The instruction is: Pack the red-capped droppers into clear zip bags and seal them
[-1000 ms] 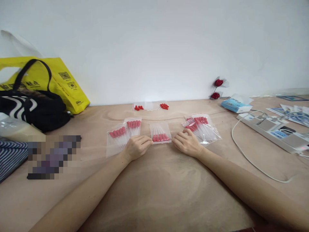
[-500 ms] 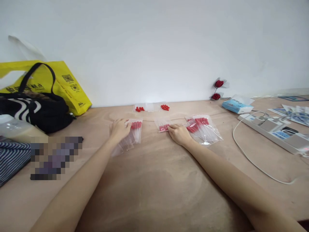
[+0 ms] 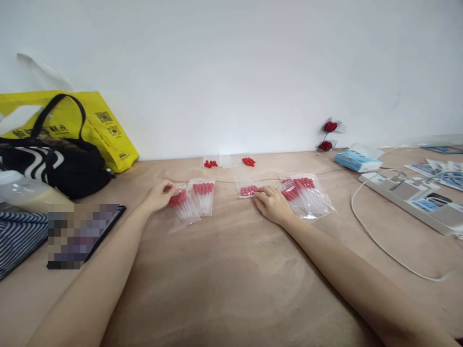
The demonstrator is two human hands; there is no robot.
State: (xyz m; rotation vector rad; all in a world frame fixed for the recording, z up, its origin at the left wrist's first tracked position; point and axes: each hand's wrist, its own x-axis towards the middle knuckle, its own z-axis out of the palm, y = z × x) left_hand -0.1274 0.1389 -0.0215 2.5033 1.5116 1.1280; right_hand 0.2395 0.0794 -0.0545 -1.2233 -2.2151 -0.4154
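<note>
My left hand (image 3: 159, 195) is at the left, its fingers closed on the top of a clear zip bag (image 3: 188, 212) of red-tipped clear tubes. This bag partly overlaps a second zip bag (image 3: 205, 202) with the same kind of tubes. My right hand (image 3: 272, 205) has curled fingers on the lower right corner of a small zip bag (image 3: 246, 183), where red ends lie toward me. Just beyond my right wrist lie larger overlapping zip bags (image 3: 313, 197) of red-tipped tubes.
By the wall lie red pieces (image 3: 249, 162) and clear plastic bags. A power strip (image 3: 412, 200) with a white cable, a tissue pack (image 3: 356, 160) and red fabric roses (image 3: 330, 126) are right. Left are a yellow bag (image 3: 112, 140), a black bag (image 3: 83, 166) and a phone (image 3: 103, 236).
My left hand has moved left, off the front of the bags to the edge of the left one, uncovering its red ends. My right hand stays at the small bag.
</note>
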